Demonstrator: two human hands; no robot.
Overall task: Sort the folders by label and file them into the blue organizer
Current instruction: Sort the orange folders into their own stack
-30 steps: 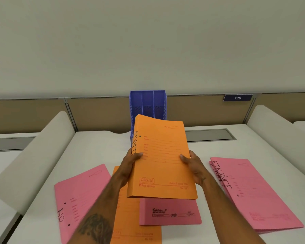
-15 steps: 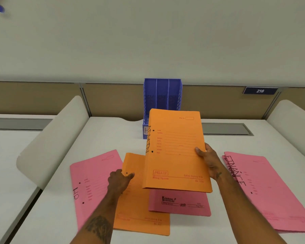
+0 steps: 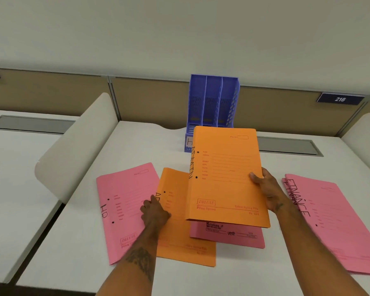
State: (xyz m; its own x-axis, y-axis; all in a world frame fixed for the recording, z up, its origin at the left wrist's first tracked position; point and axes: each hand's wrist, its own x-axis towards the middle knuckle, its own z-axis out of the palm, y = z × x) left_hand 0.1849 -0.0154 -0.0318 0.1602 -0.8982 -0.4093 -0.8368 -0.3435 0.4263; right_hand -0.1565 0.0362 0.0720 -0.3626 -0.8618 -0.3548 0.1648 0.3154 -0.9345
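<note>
In front of the blue organizer [image 3: 212,99], the right hand [image 3: 267,189] pinches the raised folder [image 3: 224,178] — the left hand [image 3: 155,212] touches a flat folder [image 3: 179,242], grip unclear.

Organizer [image 3: 214,99]: blue, walls pierced in a grid pattern.
ADMIN folder [image 3: 226,178]: orange, red print, black lettering.
Second folder [image 3: 179,231]: orange.
HR folder [image 3: 124,210], FINANCE folders [image 3: 333,221], Krishna folder [image 3: 229,237]: pink, red print.
Desk [image 3: 137,146]: white.
Number plate [image 3: 340,99]: navy, white digits.

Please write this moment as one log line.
right hand: holds orange ADMIN folder above desk | left hand: at edge of second orange folder, grip unclear | blue organizer: no folder seen inside
</note>
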